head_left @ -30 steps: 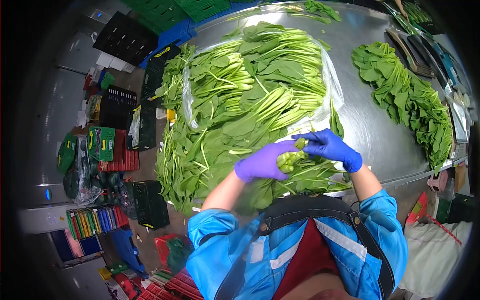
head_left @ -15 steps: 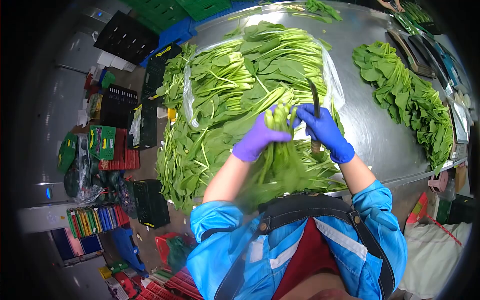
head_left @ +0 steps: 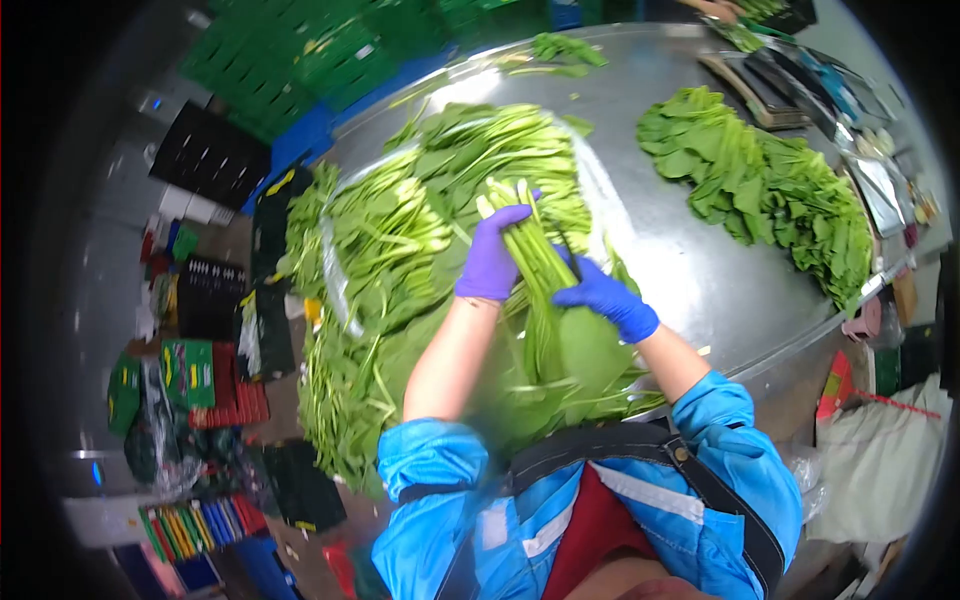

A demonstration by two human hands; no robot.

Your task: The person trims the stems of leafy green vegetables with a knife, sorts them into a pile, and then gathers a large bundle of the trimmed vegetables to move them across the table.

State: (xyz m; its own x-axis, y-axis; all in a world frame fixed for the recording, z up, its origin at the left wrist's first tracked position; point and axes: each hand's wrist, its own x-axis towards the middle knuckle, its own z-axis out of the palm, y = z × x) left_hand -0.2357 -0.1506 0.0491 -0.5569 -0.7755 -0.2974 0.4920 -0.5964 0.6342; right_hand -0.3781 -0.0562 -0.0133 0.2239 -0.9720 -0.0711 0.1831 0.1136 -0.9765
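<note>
My left hand [head_left: 490, 256], in a purple glove, is closed around the upper stems of a bunch of leafy greens [head_left: 538, 285]. The pale cut ends point away from me and the leaves hang toward my body. My right hand [head_left: 606, 300], in a blue glove, presses against the bunch lower down from the right. A dark strip of a knife [head_left: 567, 250] shows between that hand and the stems; its handle is hidden. Beneath and beyond lies a big heap of the same greens [head_left: 400, 225], partly on clear plastic sheeting [head_left: 597, 190].
A row of sorted greens [head_left: 760, 180] lies on the right of the steel table [head_left: 680, 275]. Behind it are trays [head_left: 755, 95] and another person's hand [head_left: 715, 10]. Green crates [head_left: 300, 60] stand at the far side; dark crates [head_left: 210, 155] are on the left.
My right hand has shifted from the stem ends down to the middle of the bunch, and the knife has become mostly hidden. The bunch now tilts, and the camera view has turned.
</note>
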